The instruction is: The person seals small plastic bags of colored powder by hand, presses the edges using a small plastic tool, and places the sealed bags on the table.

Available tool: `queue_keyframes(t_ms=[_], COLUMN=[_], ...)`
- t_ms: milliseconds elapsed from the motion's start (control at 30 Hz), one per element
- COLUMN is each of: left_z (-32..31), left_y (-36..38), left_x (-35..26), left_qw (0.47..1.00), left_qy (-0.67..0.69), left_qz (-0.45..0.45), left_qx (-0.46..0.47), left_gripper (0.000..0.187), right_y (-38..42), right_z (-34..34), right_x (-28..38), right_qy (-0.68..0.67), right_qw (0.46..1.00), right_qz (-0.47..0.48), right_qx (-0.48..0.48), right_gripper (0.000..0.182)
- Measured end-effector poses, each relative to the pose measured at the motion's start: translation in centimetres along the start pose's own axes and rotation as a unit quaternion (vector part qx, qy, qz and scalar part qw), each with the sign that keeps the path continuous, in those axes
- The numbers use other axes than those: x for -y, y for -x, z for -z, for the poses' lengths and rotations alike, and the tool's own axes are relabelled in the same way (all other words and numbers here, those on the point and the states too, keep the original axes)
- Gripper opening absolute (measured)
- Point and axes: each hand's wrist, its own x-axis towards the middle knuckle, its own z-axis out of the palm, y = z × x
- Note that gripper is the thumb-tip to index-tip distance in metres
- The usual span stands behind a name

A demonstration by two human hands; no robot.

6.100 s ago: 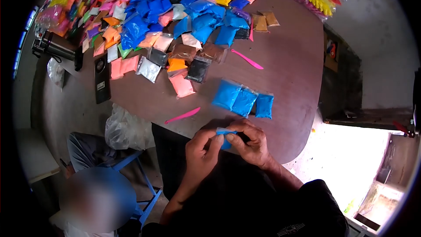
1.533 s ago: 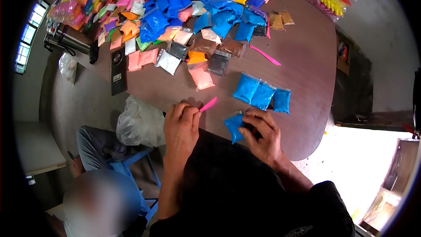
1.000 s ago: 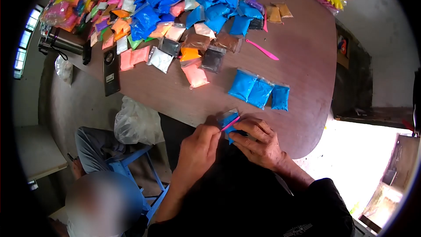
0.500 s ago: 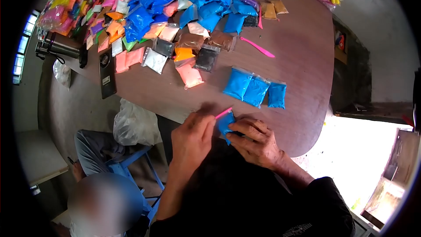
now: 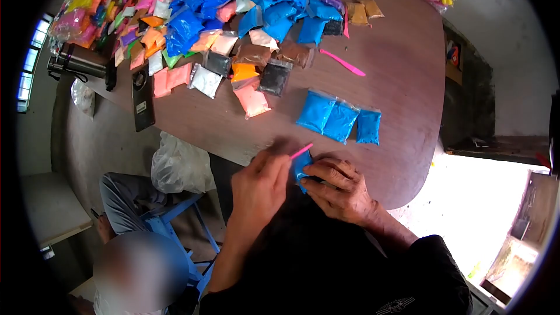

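My left hand is closed around a thin pink plastic stick, whose end pokes out past the fingers toward the upper right. Facing it, my right hand pinches a small blue packet between thumb and fingers at the table's near edge. The stick crosses the packet's top in this view. Part of the packet is hidden behind both hands. Just beyond lie two large blue packets side by side, with a smaller blue packet at their right.
A heap of colourful packets covers the far left of the brown table. Another pink plastic tool lies mid-table. A phone and a dark flask are at the left edge. Another person sits at lower left.
My left hand has shifted slightly right, and the pink stick has moved with it, closer over the packet's top. My right hand has stayed almost still.
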Motion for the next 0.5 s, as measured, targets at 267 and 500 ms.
queue_keyframes(t_ms=[267,500], left_z=[-0.1,0.4], left_y=[-0.3,2.2], left_x=[1.6,-0.4], left_qw=[0.999,0.997], left_qy=[-0.030,0.068], left_qz=[0.012,0.040], left_qx=[-0.002,-0.022], left_gripper=[0.007,0.011], right_y=[-0.4,-0.1], right_z=[0.2,0.1], right_x=[0.2,0.3], right_qy=[-0.002,-0.003], right_qw=[1.000,1.000], right_qz=[-0.005,-0.016], right_qx=[-0.002,-0.006], right_gripper=[0.029,0.031])
